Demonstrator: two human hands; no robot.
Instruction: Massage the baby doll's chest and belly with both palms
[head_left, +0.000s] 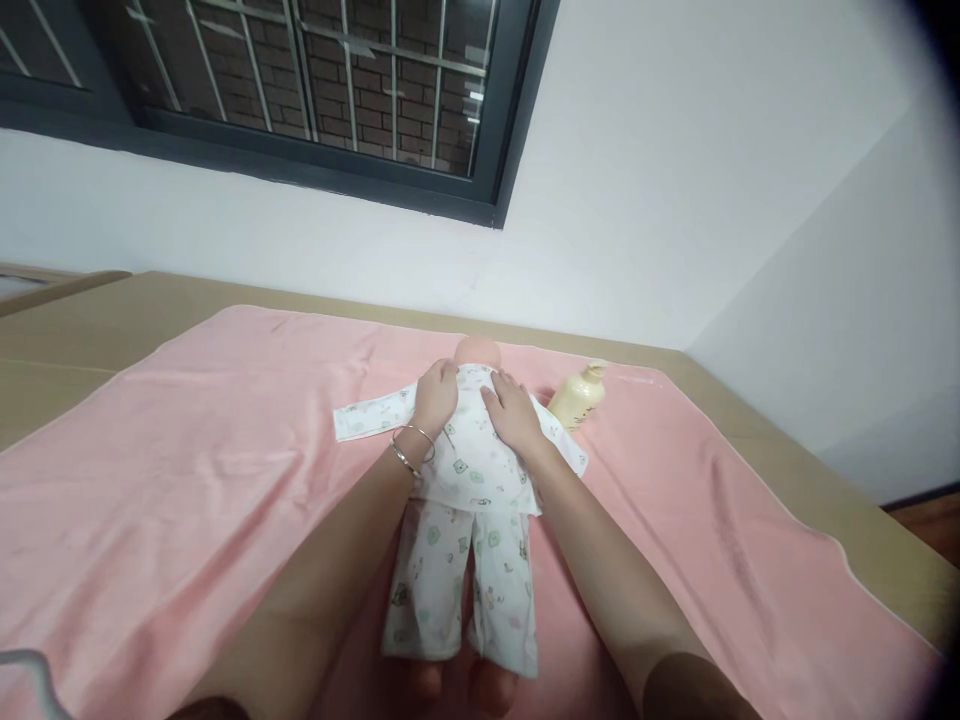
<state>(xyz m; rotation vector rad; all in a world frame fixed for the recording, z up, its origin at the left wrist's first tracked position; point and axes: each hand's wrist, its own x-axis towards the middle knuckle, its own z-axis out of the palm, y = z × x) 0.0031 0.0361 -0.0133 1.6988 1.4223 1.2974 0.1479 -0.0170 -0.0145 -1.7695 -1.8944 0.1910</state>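
A baby doll (469, 500) lies lengthwise on a pink towel (187, 480), its bare feet nearest the camera at the bottom edge of the view and its bald head farthest away, toward the wall. It wears white printed trousers over the legs and a matching white printed top; one sleeve of the top stretches out flat to the left across the towel. Both of the person's forearms run up from the lower edge on either side of the doll's legs and meet at its upper body. The left hand (437, 395), with thin bangles (411, 450) at the wrist, rests palm down on the doll's left shoulder region, fingers loosely curved over the cloth rather than pinching it. The right hand (512, 412) lies flat and spread on the top just right of the middle, fingers pointing toward the head, pressing on the fabric without closing around anything. Just beyond the right hand, beside the doll's far shoulder, a pale yellow pump bottle (577, 395) lies tilted on the towel, apart from the hand. The towel covers a tan surface (862, 540) that reaches to a white wall, with a dark-framed barred window (315, 90) above.
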